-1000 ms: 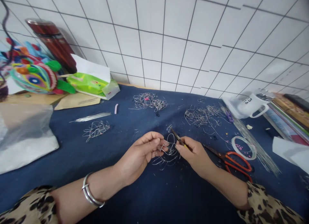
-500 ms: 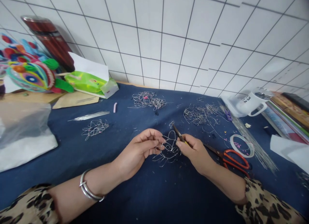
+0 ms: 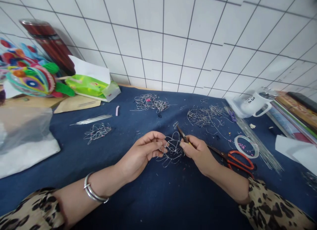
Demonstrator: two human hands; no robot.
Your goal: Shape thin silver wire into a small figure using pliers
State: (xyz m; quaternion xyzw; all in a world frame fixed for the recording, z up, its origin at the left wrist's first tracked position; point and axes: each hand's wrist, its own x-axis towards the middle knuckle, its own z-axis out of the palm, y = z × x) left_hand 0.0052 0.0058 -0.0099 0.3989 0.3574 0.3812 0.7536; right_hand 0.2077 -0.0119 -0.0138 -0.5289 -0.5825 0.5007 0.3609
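Between both hands is a tangle of bent silver wire (image 3: 172, 151) with open loops. My left hand (image 3: 143, 152) pinches its left edge between thumb and fingertips. In my right hand (image 3: 201, 155) is a pair of pliers (image 3: 182, 133), dark at the jaws with a bit of yellow handle showing. Their jaws point up and to the left, close to the top loop of the wire; the palm hides the rest of the handles. A small bent wire hook (image 3: 175, 125) shows at the plier tips, though I cannot tell whether they grip it.
Red-handled scissors (image 3: 240, 159) lie right of my right hand, beside a round clear dish (image 3: 246, 146) with pink beads. Straight wires (image 3: 260, 142) and wire heaps (image 3: 205, 116) (image 3: 151, 102) lie beyond. A finished-looking wire piece (image 3: 97, 132) lies left. A white mug (image 3: 257, 104) stands back right.
The view has shifted very slightly. Both hands keep their holds on the wire and the pliers, with hardly any movement.
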